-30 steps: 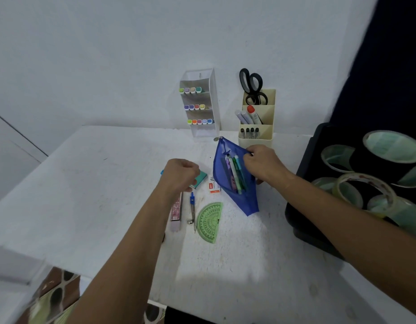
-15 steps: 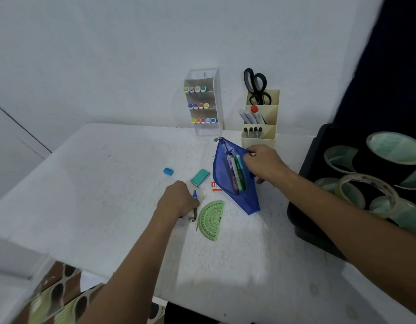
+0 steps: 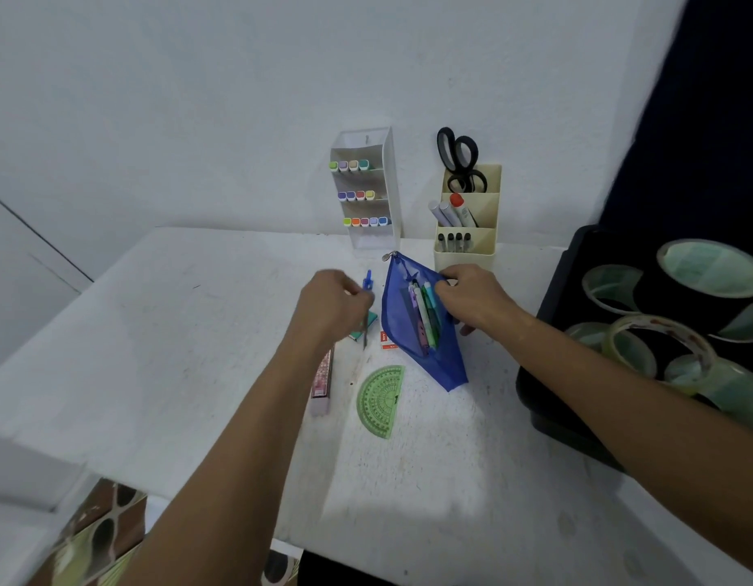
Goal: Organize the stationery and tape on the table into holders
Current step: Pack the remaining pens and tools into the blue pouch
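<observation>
Left hand [image 3: 334, 304]: fingers curled round compass [image 3: 367, 308], lifted off table [image 3: 163, 332], blue top up, point down.
Right hand [image 3: 472, 300]: pinches rim of pouch [image 3: 421, 327] at its 2 o'clock, keeps mouth wide.
Pouch: blue mesh, at centre of table, pens [image 3: 425, 315] inside.
Protractor [image 3: 381, 399]: green, flat, at 6 o'clock from compass.
Pink box [image 3: 323, 380]: at 7 o'clock from compass, partly under left arm.
Teal eraser [image 3: 363, 327]: just behind compass point, partly hidden.
Red-white box [image 3: 387, 340]: touching pouch at its 9 o'clock.
Marker rack [image 3: 366, 192]: at 12 o'clock, against wall.
Beige holder [image 3: 468, 230]: at 1 o'clock, with scissors [image 3: 459, 160].
Tape rolls [image 3: 662, 332]: in black tray [image 3: 548, 399] at 3 o'clock.
</observation>
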